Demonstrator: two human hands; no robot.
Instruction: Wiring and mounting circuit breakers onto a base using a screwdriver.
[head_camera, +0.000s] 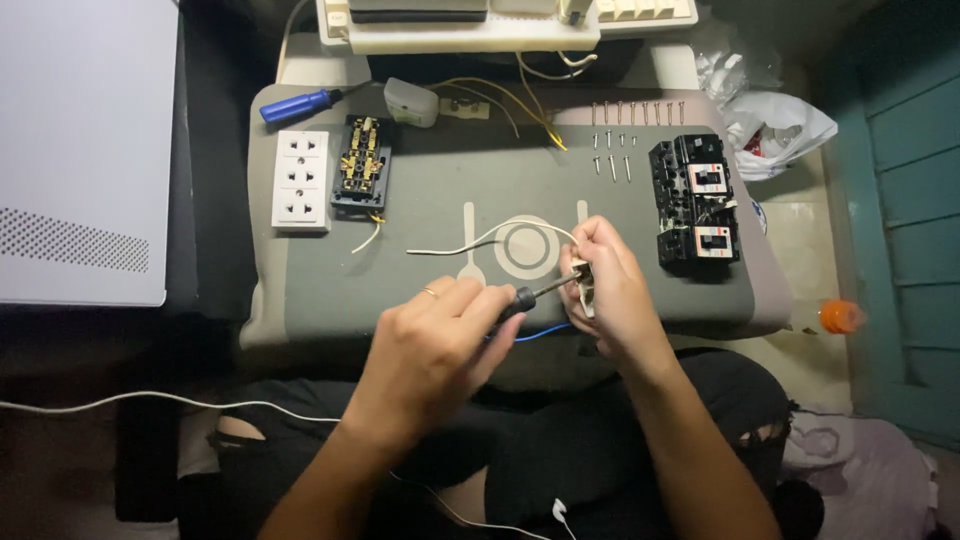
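1. Both hands meet low over the grey surface, just in front of my lap.
2. Left hand is clenched around the dark handle of a screwdriver, a ring showing on one finger; its shaft points right, into what the other hand holds.
3. Right hand is curled tight around a small white part, fingers wrapped over it so most of it is hidden.
4. From that part a white wire runs out to the left across the surface, and a blue wire shows just beneath my hands.
5. Beyond my left hand lie a white socket plate and a black socket insert, with a blue-handled screwdriver farther off.
6. Beyond my right hand lie rows of screws, and beside them a black breaker block.
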